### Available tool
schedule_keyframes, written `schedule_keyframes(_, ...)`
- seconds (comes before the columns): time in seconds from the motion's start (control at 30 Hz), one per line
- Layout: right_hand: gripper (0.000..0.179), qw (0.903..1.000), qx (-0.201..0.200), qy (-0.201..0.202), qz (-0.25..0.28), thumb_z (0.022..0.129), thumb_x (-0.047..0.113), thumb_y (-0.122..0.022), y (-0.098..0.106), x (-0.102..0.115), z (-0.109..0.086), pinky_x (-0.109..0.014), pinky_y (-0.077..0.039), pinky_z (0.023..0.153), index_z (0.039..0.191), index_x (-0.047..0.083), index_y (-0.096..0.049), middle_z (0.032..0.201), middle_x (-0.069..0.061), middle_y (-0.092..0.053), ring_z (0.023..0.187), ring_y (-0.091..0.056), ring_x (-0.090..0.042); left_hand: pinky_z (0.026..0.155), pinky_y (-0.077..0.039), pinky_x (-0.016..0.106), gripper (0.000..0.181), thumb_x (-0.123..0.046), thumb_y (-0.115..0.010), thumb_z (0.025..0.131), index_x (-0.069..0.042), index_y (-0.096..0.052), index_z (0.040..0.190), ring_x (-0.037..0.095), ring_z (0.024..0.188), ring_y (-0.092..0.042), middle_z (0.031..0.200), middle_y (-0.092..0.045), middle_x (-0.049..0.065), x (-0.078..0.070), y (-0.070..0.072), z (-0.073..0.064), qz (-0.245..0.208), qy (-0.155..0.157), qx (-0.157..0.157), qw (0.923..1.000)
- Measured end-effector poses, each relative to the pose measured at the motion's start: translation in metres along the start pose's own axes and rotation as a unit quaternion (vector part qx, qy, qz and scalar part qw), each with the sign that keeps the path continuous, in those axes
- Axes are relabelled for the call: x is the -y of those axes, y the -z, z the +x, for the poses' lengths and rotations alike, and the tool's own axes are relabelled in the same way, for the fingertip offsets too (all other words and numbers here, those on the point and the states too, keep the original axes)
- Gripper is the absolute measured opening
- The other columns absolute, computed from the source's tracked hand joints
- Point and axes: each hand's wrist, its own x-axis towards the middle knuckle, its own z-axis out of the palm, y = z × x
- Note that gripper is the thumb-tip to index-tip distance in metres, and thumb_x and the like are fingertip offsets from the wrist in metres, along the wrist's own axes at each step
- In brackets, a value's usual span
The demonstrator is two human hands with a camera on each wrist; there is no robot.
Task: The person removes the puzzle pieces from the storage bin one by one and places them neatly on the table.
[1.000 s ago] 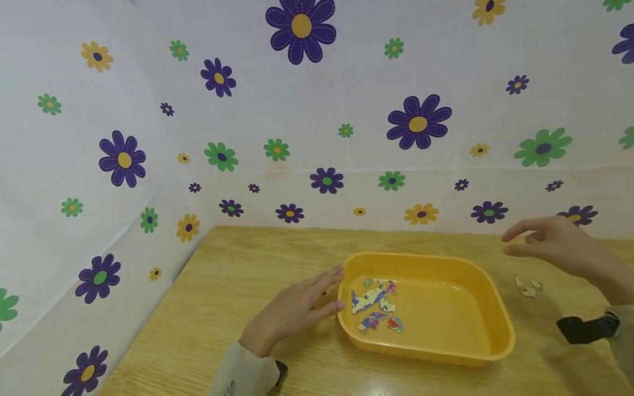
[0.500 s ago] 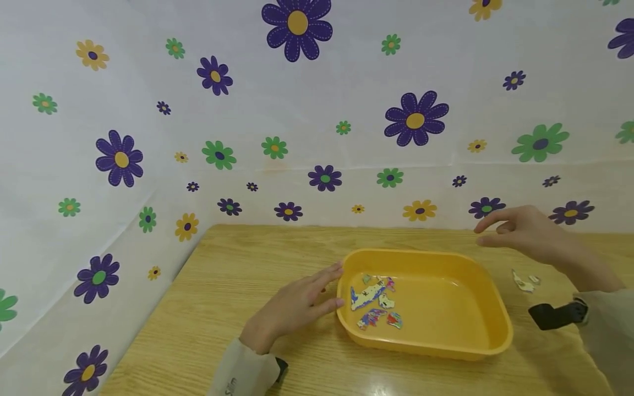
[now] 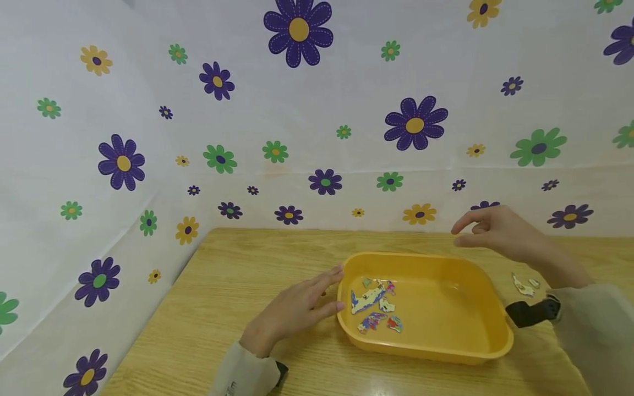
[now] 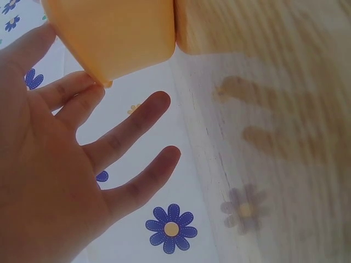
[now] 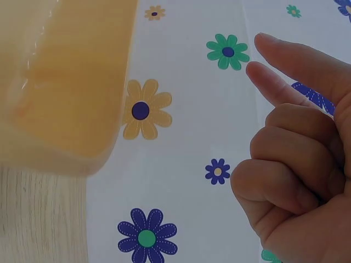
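Note:
A yellow plastic tray (image 3: 426, 352) stands on the wooden table. In its left part lie several flat, irregular printed pieces; a cream and blue piece (image 3: 367, 300) is the largest, with a red and blue piece (image 3: 394, 324) in front of it. My left hand (image 3: 297, 308) touches the tray's left rim with straight fingertips, while two other fingers stretch out free in the left wrist view. Above the tray's far right corner is my right hand (image 3: 505, 234). Its thumb and index finger extend with a gap between them, the other fingers curl in, and nothing shows in the grasp.
Right of the tray, a cream irregular piece (image 3: 522, 285) and a smaller piece (image 3: 534, 282) lie on the wooden table (image 3: 262, 258). A white flower-printed sheet (image 3: 297, 110) rises behind the table and along its left side.
My right hand has moved left, from above the loose pieces on the table to the tray's far right corner. My left hand stays at the tray's rim.

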Motion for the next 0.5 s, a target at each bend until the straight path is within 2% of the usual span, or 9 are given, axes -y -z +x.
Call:
schedule_keyframes(0.13,0.022,1.0000,0.005,0.005,-0.002,0.090,0.014,-0.076,-0.003,0.004,0.003,-0.024,-0.037,0.049,0.106,-0.001,-0.073,0.062,0.001,-0.043,0.053,-0.036,-0.011,0.111,-0.042,0.052,0.061,-0.045,-0.050,0.106,-0.012,-0.040,0.156,0.027,0.127,-0.059,0.165,-0.029,0.006,0.000,0.000,0.000,-0.001,-0.003,-0.002,1.0000)
schedule_keyframes(0.23,0.022,0.9999,0.010,0.000,-0.007,0.091,0.016,-0.076,-0.006,0.007,0.005,-0.026,-0.044,0.056,0.106,0.000,-0.074,0.075,-0.003,-0.059,0.062,-0.046,-0.014,0.111,-0.042,0.051,0.062,-0.047,-0.049,0.106,-0.012,-0.040,0.156,0.027,0.128,-0.058,0.165,-0.029,0.005,0.000,-0.001,0.000,0.001,-0.002,-0.002,1.0000)
schedule_keyframes(0.3,0.021,0.9999,0.011,0.000,-0.013,0.091,0.017,-0.076,-0.008,0.009,0.006,-0.029,-0.049,0.062,0.105,0.001,-0.074,0.088,-0.010,-0.066,0.070,-0.053,-0.018,0.111,-0.041,0.051,0.062,-0.047,-0.050,0.106,-0.012,-0.040,0.156,0.027,0.129,-0.057,0.165,-0.028,0.003,-0.001,-0.001,0.000,0.001,0.003,0.000,1.0000)
schedule_keyframes(0.37,0.020,0.9998,0.010,0.002,-0.016,0.091,0.018,-0.077,-0.010,0.010,0.008,-0.034,-0.053,0.068,0.104,0.002,-0.075,0.104,-0.015,-0.069,0.080,-0.057,-0.023,0.111,-0.042,0.050,0.061,-0.046,-0.050,0.106,-0.012,-0.040,0.156,0.026,0.130,-0.057,0.165,-0.028,0.002,-0.001,0.000,-0.001,0.001,0.006,-0.001,1.0000)
schedule_keyframes(0.5,0.018,0.9998,0.008,0.010,-0.016,0.091,0.018,-0.077,-0.014,0.012,0.011,-0.036,-0.053,0.071,0.102,0.004,-0.076,0.113,-0.019,-0.068,0.086,-0.059,-0.024,0.111,-0.041,0.051,0.060,-0.044,-0.052,0.106,-0.012,-0.041,0.156,0.027,0.130,-0.056,0.165,-0.029,0.002,-0.002,0.000,-0.001,-0.002,0.006,-0.003,1.0000)
